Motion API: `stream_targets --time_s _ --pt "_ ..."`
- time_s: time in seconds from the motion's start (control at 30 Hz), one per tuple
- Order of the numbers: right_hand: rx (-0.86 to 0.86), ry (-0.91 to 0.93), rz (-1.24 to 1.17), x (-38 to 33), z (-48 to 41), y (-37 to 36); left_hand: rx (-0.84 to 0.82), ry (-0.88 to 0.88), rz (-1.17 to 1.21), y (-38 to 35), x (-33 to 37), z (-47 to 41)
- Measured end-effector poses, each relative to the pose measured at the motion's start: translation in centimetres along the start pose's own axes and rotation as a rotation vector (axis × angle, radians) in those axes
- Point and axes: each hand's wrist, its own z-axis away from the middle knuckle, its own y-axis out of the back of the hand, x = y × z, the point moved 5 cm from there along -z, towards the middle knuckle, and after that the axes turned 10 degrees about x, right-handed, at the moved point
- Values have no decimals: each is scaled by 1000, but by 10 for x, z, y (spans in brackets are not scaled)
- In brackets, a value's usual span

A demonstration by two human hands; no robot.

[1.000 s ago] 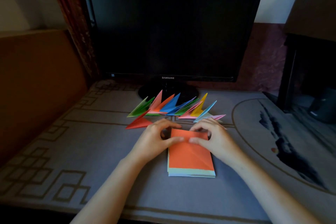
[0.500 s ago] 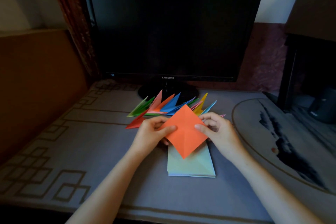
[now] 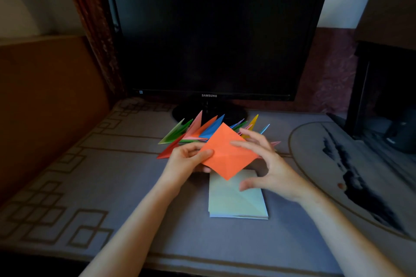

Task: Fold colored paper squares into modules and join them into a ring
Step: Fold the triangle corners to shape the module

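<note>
Paper is up off the stack: the orange sheet, flat on top a second ago, now hangs cornerwise as a diamond just above it. The left hand pinches its left corner between thumb and fingers. The right hand, which gripped the other corner half a second ago, has spread open and holds nothing, its forefinger lying across the sheet's upper right and its thumb well clear. Finished modules fan out behind on the table, unjoined. A fresh module is likely just starting; the ring waits.
</note>
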Motion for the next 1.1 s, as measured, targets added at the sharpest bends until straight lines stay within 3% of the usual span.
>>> stream_targets --time_s 0.1,0.27,0.4,0.63,0.93,1.1 --pt "100 37 33 2 -1 -1 -17 20 21 0 -1 0" --pt "343 -24 -251 2 -3 9 -113 37 44 -8 -2 5" --pt "424 -104 -325 4 -3 10 -159 79 94 -15 0 10" --pt "360 -158 -431 6 -3 2 -120 -36 -119 -17 3 16" --pt "259 -263 -425 5 -5 -8 -100 -133 -150 -17 2 14" --pt "309 -283 -402 8 -6 -2 -107 -172 -179 -19 4 12"
